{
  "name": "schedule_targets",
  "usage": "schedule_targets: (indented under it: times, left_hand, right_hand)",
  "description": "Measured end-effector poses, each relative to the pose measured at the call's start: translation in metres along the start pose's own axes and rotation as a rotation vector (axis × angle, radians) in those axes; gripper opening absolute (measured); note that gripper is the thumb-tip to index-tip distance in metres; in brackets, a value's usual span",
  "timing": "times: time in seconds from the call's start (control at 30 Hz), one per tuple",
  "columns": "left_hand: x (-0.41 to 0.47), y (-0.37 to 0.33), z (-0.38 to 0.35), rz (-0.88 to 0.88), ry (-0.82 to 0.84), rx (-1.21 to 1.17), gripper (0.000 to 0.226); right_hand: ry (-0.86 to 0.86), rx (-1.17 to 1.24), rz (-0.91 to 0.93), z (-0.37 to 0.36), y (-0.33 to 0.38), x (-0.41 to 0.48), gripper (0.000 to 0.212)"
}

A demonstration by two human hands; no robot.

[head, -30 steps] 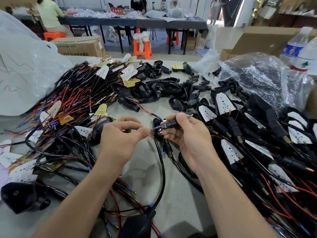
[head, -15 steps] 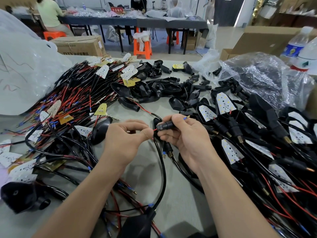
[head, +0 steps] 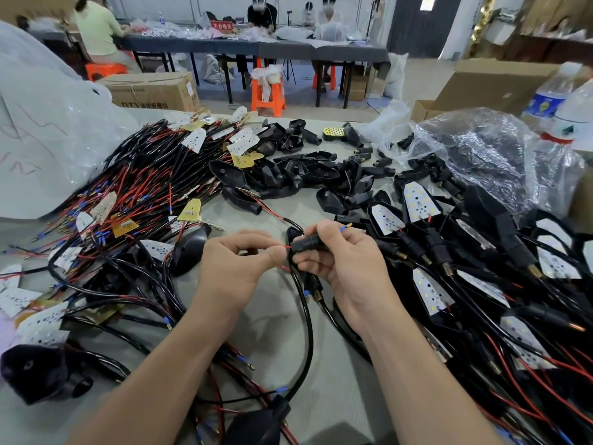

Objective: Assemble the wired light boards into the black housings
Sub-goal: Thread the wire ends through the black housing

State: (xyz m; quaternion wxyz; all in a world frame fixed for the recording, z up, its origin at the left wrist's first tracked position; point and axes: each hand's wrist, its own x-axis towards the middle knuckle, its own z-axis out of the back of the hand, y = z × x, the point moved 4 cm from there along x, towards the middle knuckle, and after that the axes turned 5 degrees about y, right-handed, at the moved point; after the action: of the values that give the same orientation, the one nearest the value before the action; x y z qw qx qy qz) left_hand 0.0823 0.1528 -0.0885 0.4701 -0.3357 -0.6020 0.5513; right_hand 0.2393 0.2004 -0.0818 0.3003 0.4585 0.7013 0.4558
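left hand (head: pixel 236 268) + right hand (head: pixel 345 261): 2 | water bottles (head: pixel 548 101): 2 | orange stools (head: pixel 268 93): 3

**Inspector A:** Classification of premises?

**Inspector B:** Small-parts assembly workshop. The grey tabletop (head: pixel 333 390) carries bulk heaps: wired light boards (head: pixel 150 187) at centre left, black housings (head: pixel 308 175) at upper centre, assembled units (head: pixel 417 200) at right.

**Inspector A:** Supporting evidence?

**Inspector B:** A cardboard carton (head: pixel 154 91) at upper left, a clear plastic bag (head: pixel 481 149) of parts at upper right, orange stools (head: pixel 268 94), and seated workers (head: pixel 96 30) at a long tabletop (head: pixel 192 48) across the top of the frame.
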Motion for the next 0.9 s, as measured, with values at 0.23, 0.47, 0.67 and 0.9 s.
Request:
schedule_targets:
  times: [0.23, 0.47, 0.67, 0.9]
  left_hand:
    - [0.003, -0.002, 0.005, -0.001, 0.011, 0.024, 0.027]
    - [-0.003, -0.001, -0.002, -0.038, 0.061, 0.319, 0.036]
    - [-0.003, -0.004, 0.000, -0.017, 0.042, 0.238, 0.018]
    - [-0.002, -0.001, -0.007, 0.237, 0.111, -0.233, 0.037]
  right_hand:
    - [-0.049, 0.031, 0.005, 0.003, 0.002, 0.000, 0.030]
    - [0.012, -0.070, -0.034, 0.000, -0.001, -0.001, 0.033]
    - [0.006, -0.149, -0.023, 0.000, 0.002, -0.001, 0.033]
    - [-0.042, 0.027, -0.038, -0.001, 0.001, -0.002, 0.037]
